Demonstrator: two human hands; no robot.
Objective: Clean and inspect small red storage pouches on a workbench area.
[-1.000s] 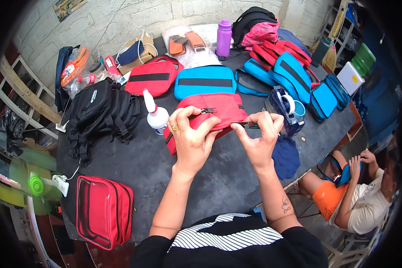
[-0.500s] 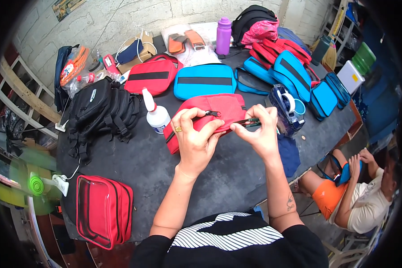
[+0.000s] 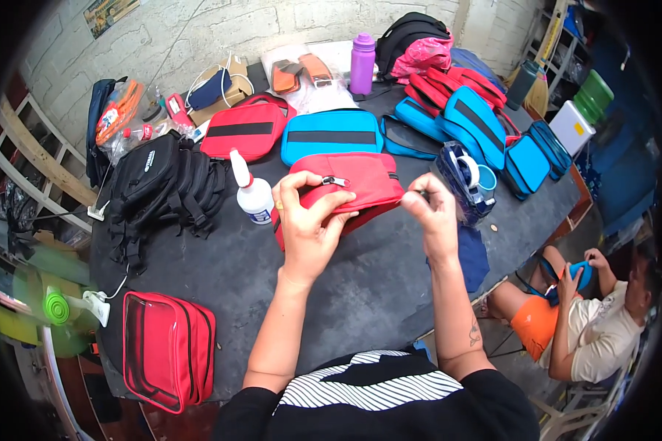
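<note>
With the left hand (image 3: pixel 309 224) we grip the red bag (image 3: pixel 368 173), and with the right hand (image 3: pixel 435 213), just beside it, we pinch a mostly hidden dark item (image 3: pixel 424 194).

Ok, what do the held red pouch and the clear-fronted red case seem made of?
Red pouch: probably synthetic fabric, matte, given its dull, seamed surface; its zipper pull looks metal, from the silvery glint. Clear-fronted case: likely a plastic window, glossy and see-through; the red sides could be fabric or vinyl.
</note>
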